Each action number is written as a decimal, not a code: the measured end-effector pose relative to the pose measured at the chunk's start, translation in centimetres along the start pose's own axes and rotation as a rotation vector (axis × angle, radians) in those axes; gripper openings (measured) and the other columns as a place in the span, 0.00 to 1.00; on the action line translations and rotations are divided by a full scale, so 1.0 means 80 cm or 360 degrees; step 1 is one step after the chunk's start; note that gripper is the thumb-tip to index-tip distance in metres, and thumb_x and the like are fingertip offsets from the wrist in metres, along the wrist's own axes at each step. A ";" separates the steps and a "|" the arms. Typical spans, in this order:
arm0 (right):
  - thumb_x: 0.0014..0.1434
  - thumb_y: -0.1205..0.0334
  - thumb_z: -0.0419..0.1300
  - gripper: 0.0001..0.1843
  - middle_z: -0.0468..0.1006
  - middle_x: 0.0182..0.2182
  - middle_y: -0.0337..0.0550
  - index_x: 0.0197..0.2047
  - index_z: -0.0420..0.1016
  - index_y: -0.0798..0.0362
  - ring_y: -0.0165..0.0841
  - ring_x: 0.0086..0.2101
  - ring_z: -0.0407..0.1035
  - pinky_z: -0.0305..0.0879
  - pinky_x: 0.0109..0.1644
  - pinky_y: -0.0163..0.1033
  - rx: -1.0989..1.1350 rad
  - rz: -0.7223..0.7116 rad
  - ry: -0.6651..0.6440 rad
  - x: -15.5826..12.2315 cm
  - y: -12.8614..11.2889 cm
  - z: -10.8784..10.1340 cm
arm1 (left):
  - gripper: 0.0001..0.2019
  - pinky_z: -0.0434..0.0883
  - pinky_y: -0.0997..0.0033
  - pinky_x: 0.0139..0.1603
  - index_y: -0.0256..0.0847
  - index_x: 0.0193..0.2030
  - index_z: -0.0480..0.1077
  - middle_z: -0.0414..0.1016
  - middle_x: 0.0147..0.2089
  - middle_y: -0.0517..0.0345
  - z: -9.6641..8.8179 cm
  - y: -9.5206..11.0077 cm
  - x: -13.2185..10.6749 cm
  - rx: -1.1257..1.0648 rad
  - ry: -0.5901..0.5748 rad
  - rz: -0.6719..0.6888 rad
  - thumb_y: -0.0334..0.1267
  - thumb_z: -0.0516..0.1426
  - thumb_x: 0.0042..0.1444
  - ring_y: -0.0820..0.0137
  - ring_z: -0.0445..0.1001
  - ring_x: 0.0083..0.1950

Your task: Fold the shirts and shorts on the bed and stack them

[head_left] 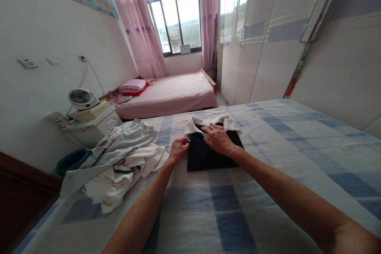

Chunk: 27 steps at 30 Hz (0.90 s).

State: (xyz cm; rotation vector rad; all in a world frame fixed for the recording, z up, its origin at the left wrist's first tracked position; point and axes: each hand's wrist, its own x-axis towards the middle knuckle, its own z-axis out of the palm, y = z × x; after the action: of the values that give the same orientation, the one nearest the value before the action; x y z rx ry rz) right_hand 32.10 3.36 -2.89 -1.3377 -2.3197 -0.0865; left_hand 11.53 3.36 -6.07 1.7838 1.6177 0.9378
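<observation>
A flat black rectangle [214, 160], which looks like a folded garment, lies on the bed in front of me. White cloth [193, 125] borders its far edge; whether it belongs to the same garment I cannot tell. At the near side of its left edge, my left hand [179, 149] is closed, thumb and fingers pinched together there. Across its upper middle rests my right hand [218, 139], palm down with fingers stretched toward the upper left. A thin white strip shows beside the right hand's fingers.
A loose heap of grey and white clothes [125, 166] lies left on the blue-and-white checked bed sheet [268, 174]. Beyond are a pink bed [175, 91], a nightstand [102, 125] with a fan [81, 97], and a dark green bin [73, 162]. A white wardrobe [268, 47] lines the right.
</observation>
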 end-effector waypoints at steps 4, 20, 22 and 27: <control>0.57 0.73 0.52 0.25 0.62 0.62 0.48 0.55 0.71 0.47 0.43 0.63 0.50 0.50 0.61 0.52 -0.0057 -0.0493 -0.0146 0.033 -0.018 0.019 | 0.09 0.65 0.76 0.30 0.37 0.34 0.76 0.75 0.27 0.60 0.002 -0.003 -0.001 -0.0026 0.0069 0.0014 0.37 0.56 0.50 0.73 0.71 0.28; 0.54 0.71 0.53 0.13 0.65 0.58 0.46 0.40 0.75 0.50 0.41 0.55 0.61 0.58 0.57 0.49 0.0067 -0.0358 0.0038 0.031 0.010 0.019 | 0.04 0.67 0.77 0.28 0.39 0.28 0.71 0.70 0.22 0.62 0.005 -0.007 0.003 -0.0341 0.0269 -0.0139 0.32 0.54 0.49 0.74 0.71 0.24; 0.54 0.70 0.53 0.13 0.66 0.57 0.46 0.40 0.75 0.50 0.40 0.53 0.63 0.59 0.56 0.47 0.0084 -0.0333 0.0087 0.031 0.009 0.015 | 0.05 0.68 0.78 0.27 0.38 0.29 0.71 0.70 0.22 0.63 0.009 0.000 0.009 -0.0408 0.0227 -0.0145 0.31 0.54 0.50 0.75 0.72 0.23; 0.55 0.71 0.53 0.13 0.68 0.54 0.44 0.41 0.74 0.49 0.38 0.49 0.65 0.59 0.55 0.45 0.0119 -0.0285 0.0225 0.041 -0.004 0.011 | 0.05 0.65 0.79 0.27 0.38 0.26 0.72 0.69 0.21 0.63 0.017 0.026 0.025 -0.0447 0.0082 -0.0105 0.30 0.55 0.47 0.74 0.71 0.25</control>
State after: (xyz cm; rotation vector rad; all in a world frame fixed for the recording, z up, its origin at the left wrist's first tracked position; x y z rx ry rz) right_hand 30.14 6.10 -2.25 -1.0515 -2.2940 -0.1440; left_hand 13.94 5.16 -4.97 1.5183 1.4824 1.1270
